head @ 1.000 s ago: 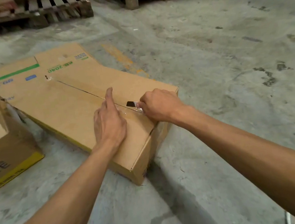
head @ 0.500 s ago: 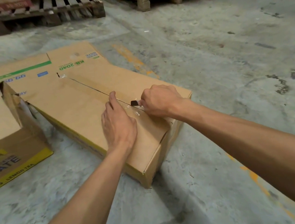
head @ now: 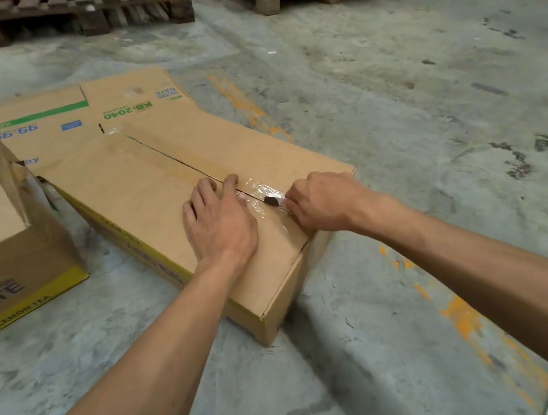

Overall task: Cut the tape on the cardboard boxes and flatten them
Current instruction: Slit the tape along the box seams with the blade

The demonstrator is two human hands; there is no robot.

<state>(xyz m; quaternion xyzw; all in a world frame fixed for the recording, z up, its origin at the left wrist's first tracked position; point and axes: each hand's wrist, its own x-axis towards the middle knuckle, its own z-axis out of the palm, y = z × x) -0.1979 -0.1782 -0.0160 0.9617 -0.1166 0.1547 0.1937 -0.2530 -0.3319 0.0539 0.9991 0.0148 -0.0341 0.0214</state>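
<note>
Now R hand (head: pixel 325 202) grips cutter (head: pixel 273 201); L hand (head: pixel 221 222) presses box (head: pixel 147 195)

Bare concrete floor (head: pixel 427 119) open from 12 to 5 o'clock; open box (head: pixel 10 239) crowds 9; pallets (head: pixel 76 11), seemingly far, line 12.

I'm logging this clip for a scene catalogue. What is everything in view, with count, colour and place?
Taped cardboard box: one, brown, centre floor.
Clear tape: one strip, over the box's top seam.
Knife: one, dark blade, on the seam.
Flattened cardboard: brown with a green stripe, behind the box.
Open box: one, brown and yellow, left.
Wooden pallets: several, far edge.
Left hand: presses flat on the box.
Right hand: grips the knife.
</note>
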